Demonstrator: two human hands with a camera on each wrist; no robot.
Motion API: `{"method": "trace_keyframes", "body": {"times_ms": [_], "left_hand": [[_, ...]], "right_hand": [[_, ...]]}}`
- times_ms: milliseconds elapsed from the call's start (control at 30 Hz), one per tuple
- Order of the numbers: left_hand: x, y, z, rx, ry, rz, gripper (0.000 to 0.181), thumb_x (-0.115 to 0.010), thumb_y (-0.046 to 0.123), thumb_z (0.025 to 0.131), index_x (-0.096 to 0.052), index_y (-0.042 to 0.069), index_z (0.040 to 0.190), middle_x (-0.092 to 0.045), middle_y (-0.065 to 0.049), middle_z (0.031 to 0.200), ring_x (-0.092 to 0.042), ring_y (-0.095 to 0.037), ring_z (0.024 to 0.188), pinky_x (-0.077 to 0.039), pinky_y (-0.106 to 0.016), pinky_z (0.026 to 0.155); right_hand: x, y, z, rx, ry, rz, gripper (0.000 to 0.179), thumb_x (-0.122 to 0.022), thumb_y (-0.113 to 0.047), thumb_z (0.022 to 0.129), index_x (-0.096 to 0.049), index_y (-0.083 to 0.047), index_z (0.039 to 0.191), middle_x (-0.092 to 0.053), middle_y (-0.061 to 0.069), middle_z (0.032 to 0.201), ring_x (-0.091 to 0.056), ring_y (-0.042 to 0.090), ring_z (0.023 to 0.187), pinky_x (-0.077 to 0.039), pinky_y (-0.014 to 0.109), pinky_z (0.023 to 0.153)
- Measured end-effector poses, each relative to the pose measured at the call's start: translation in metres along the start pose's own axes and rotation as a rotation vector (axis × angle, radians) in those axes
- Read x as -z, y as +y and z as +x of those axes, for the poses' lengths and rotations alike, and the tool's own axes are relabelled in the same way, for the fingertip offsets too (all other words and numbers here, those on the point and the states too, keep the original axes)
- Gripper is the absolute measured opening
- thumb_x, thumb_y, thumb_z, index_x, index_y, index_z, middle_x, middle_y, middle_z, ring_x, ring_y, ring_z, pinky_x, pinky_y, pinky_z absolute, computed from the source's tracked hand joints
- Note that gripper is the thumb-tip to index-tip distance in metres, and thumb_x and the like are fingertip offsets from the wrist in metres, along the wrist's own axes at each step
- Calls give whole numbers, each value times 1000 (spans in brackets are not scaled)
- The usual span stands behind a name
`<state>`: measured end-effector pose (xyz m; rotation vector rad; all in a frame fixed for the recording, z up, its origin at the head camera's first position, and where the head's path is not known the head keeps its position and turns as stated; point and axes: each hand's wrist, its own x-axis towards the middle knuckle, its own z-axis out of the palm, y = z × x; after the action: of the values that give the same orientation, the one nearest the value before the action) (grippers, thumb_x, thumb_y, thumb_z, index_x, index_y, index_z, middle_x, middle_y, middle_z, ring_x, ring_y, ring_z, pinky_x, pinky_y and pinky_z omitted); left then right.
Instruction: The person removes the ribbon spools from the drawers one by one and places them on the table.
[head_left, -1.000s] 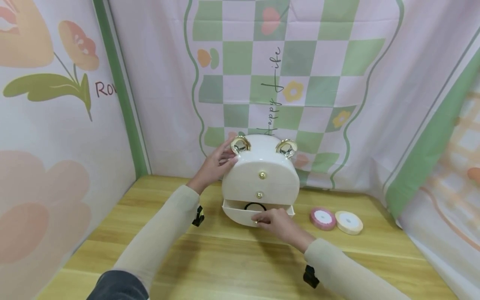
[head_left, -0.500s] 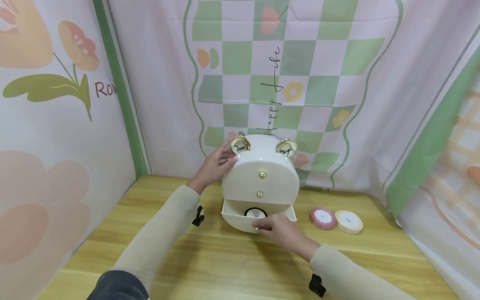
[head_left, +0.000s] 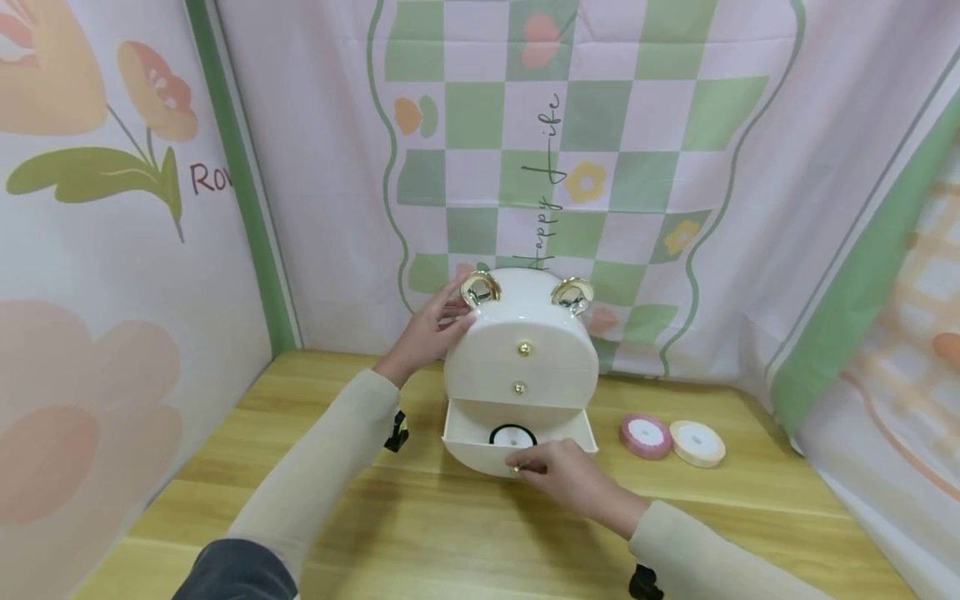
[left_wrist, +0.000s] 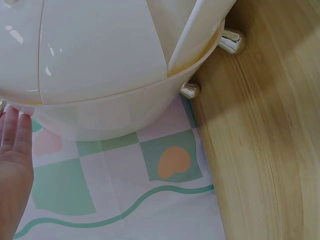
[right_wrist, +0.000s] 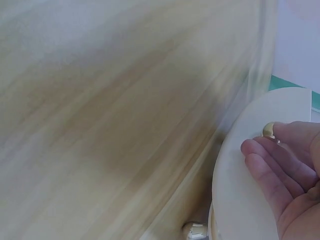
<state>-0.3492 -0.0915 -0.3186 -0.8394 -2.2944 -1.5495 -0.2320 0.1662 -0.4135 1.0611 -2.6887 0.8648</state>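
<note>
A white storage box (head_left: 521, 333) with gold ears stands on the table, its bottom drawer (head_left: 468, 454) pulled out. Inside that drawer lies a ribbon roll (head_left: 513, 436) with a black rim and white centre, partly hidden by the drawer front. My right hand (head_left: 573, 479) pinches the small gold knob (right_wrist: 268, 130) of the drawer between thumb and finger. At the box's upper left, my left hand (head_left: 432, 329) rests on its side by the gold ear (head_left: 481, 289). In the left wrist view its fingers (left_wrist: 22, 132) look straight against the shell.
A pink ribbon roll (head_left: 646, 437) and a cream ribbon roll (head_left: 697, 443) lie side by side to the right of the box. Behind the wooden table (head_left: 420, 533) hangs a checked curtain (head_left: 480, 183). Gold feet (left_wrist: 232, 41) carry the box.
My right hand has drawn the bottom drawer further out toward me, showing more of the black-rimmed roll inside. The left hand has stayed in place on the box.
</note>
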Motion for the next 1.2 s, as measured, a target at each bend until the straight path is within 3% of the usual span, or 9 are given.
{"method": "trace_keyframes", "body": {"times_ms": [267, 467, 700, 967, 1200], "left_hand": [[4, 29, -10, 20, -32, -42, 67, -58, 9, 103, -24, 17, 161, -52, -27, 135, -52, -41, 126, -43, -48, 109], [7, 41, -15, 30, -45, -39, 66, -57, 9, 103, -24, 15, 161, -51, -29, 136, -51, -42, 128, -42, -47, 110], [6, 37, -13, 28, -49, -41, 67, -57, 10, 103, -24, 16, 161, -51, -28, 136, -52, -39, 127, -43, -45, 110], [2, 4, -2, 11, -23, -32, 69, -59, 18, 103, -23, 29, 161, -53, -20, 135, -54, -35, 126, -43, -45, 109], [1, 1, -1, 13, -20, -24, 69, -61, 23, 102, -25, 38, 159, -55, -12, 133, -56, -26, 123, -46, -38, 107]], "right_hand": [[1, -7, -6, -17, -32, -4, 16, -76, -7, 89, -80, -11, 104, -76, 0, 97, -68, 4, 84, -58, 20, 70], [-1, -11, -10, 5, -14, 8, 15, -76, -6, 88, -80, -9, 103, -76, 2, 96, -68, 4, 84, -58, 20, 70], [-2, -14, -15, 13, 7, 8, 16, -77, -5, 88, -80, -9, 102, -76, 2, 95, -68, 4, 84, -58, 20, 70], [-3, -16, -19, 1, -14, 20, 17, -76, -4, 88, -80, -9, 103, -76, 1, 97, -68, 3, 86, -58, 19, 72], [-3, -18, -22, 11, 0, 20, 16, -76, -3, 88, -80, -9, 102, -76, 1, 95, -68, 3, 85, -58, 19, 71]]}}
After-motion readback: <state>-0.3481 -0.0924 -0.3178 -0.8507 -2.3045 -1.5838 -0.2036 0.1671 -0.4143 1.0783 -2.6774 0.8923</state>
